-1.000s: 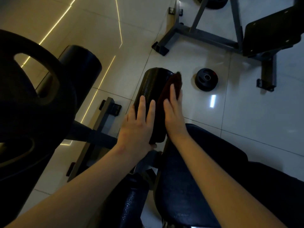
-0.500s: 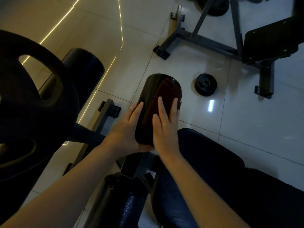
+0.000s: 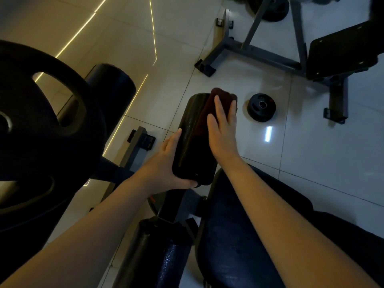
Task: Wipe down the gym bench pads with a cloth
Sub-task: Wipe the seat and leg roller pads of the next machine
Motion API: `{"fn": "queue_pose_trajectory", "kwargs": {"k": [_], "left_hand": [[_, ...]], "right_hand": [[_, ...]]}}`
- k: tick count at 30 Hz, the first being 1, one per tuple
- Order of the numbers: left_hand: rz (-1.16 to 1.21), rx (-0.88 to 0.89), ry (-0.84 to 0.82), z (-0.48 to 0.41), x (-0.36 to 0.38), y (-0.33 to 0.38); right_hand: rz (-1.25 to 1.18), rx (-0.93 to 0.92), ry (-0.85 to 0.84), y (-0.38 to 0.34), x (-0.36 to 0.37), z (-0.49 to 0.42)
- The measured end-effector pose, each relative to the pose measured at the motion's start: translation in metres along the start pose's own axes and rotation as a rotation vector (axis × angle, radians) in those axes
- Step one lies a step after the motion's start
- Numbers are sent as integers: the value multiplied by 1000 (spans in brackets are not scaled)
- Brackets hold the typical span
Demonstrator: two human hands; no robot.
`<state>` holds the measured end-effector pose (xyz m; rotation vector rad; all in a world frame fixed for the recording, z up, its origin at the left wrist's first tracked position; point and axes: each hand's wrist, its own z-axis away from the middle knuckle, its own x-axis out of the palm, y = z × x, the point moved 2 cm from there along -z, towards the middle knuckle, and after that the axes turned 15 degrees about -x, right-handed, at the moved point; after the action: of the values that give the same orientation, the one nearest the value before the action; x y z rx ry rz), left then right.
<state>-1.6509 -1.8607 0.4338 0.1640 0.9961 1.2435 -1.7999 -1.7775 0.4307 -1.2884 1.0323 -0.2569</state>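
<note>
Two bare hands meet at the black roller pad (image 3: 190, 140). A big weight plate (image 3: 41, 125) fills the left of the view, and the dark seat pad (image 3: 234, 229) lies under the right forearm. The left hand (image 3: 166, 163) braces the roller, fingers straight along its left side, thumb across its near end. The right hand (image 3: 223, 132) presses flat, fingers extended, on the dark red cloth (image 3: 207, 109) draped over the roller's far end. A small weight plate (image 3: 262, 107) lies on the floor (image 3: 311, 163) near that end.
</note>
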Motion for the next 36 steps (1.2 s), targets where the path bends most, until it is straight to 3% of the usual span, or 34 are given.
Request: {"fn": "queue_pose_trajectory", "kwargs": {"k": [3,6,9,17,25,30,36], "left_hand": [[-134,-32,-13,0,-3,8],[-417,-33,97,10,6,30],[-503,-40,222,23,23,44],[-398,17,285,15,28,33],[-148,25,133,5,13,17],[30,22,43,2,4,4],[44,8,-5,1,2,1]], "right_hand": [[-78,-14,-14,-5,6,41],[-253,10,-22,-11,13,98],[-316,19,-22,-10,16,126],[-352,84,28,0,0,46],[-197,125,-4,-2,-14,-21],[-22,11,-24,-7,4,16],[-141,-16,-13,-13,23,115]]}}
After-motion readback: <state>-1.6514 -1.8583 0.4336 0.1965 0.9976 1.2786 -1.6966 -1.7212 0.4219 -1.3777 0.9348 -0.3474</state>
